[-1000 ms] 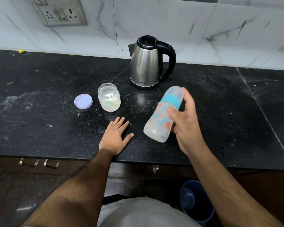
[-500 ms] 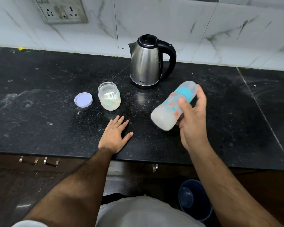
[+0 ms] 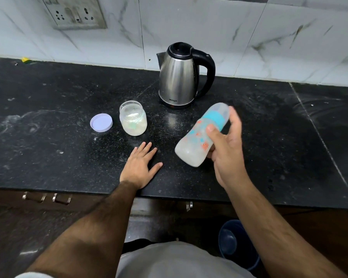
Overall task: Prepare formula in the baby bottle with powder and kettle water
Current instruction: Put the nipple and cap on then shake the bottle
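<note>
So my right hand [image 3: 227, 155] gripped the capped baby bottle [image 3: 202, 135] tilted mid-frame, probably to mix it, while my left hand [image 3: 140, 166] lay flat and open on the counter [image 3: 48, 157] for balance.

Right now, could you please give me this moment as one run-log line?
right hand: grips capped baby bottle tilted, off counter | left hand: flat on counter | powder jar: open, lid beside | kettle: standing
</note>
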A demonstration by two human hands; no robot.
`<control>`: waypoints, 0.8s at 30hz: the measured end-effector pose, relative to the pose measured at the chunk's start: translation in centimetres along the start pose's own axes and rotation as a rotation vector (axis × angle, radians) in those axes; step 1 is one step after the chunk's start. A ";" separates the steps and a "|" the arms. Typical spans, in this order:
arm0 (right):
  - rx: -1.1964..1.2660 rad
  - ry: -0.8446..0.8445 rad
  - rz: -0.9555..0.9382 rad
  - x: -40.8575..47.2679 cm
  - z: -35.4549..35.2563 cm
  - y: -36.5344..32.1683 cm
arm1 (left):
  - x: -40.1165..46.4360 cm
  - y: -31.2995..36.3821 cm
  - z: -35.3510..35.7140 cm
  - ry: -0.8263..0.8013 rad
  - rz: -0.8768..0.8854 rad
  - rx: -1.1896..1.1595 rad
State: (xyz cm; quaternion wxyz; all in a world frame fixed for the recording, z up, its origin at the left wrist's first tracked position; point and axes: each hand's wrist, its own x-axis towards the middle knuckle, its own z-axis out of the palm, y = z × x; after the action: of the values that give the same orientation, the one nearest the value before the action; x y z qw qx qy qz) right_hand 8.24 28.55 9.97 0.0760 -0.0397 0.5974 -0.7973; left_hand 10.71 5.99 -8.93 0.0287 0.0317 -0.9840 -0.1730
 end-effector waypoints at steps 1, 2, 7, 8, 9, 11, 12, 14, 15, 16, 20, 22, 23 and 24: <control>-0.020 -0.061 0.030 -0.2 0.0 0.1 | 0.0 0.0 0.0 -0.001 0.001 -0.001; -0.032 -0.116 0.052 -0.4 0.1 0.0 | 0.0 0.0 0.0 -0.003 0.000 -0.008; 0.077 0.041 -0.068 0.7 -0.5 -1.0 | -0.1 -0.1 0.1 0.006 -0.004 -0.010; 0.086 0.086 -0.071 0.9 -0.5 -1.0 | -0.1 -0.1 0.1 0.007 -0.006 -0.011; 0.084 0.099 -0.060 0.8 -0.5 -0.9 | -0.1 0.0 0.1 0.004 -0.008 -0.010; 0.039 0.014 -0.006 0.3 -0.5 -0.5 | -0.1 0.0 0.0 -0.001 -0.006 -0.002; 0.017 -0.056 0.026 -0.1 -0.4 -0.4 | -0.1 0.0 -0.1 -0.008 -0.005 0.000; -0.005 -0.123 0.037 -0.6 -0.3 -0.3 | -0.1 0.1 -0.1 -0.014 -0.004 -0.001; 0.009 -0.105 0.013 -0.4 -0.3 -0.4 | -0.1 0.1 -0.1 -0.010 -0.006 -0.001; 0.036 -0.064 -0.017 -0.2 -0.4 -0.6 | -0.1 0.0 -0.1 -0.004 -0.008 -0.001; 0.084 0.061 -0.042 0.5 -0.6 -0.9 | 0.0 0.0 0.0 -0.004 -0.008 0.000; 0.021 -0.035 -0.002 0.3 -0.6 -0.8 | 0.0 0.0 0.0 -0.004 -0.005 0.000; -0.011 -0.097 0.022 0.1 -0.5 -0.9 | 0.0 0.0 0.0 -0.004 -0.005 0.001; -0.024 -0.133 0.030 -0.1 -0.4 -1.0 | 0.0 0.0 0.0 -0.005 -0.007 0.001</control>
State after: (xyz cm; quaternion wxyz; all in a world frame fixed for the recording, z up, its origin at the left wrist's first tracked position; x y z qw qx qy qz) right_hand 8.16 29.24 10.86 0.1273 -0.0846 0.6011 -0.7844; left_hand 10.72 6.00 -8.96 0.0258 0.0348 -0.9841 -0.1725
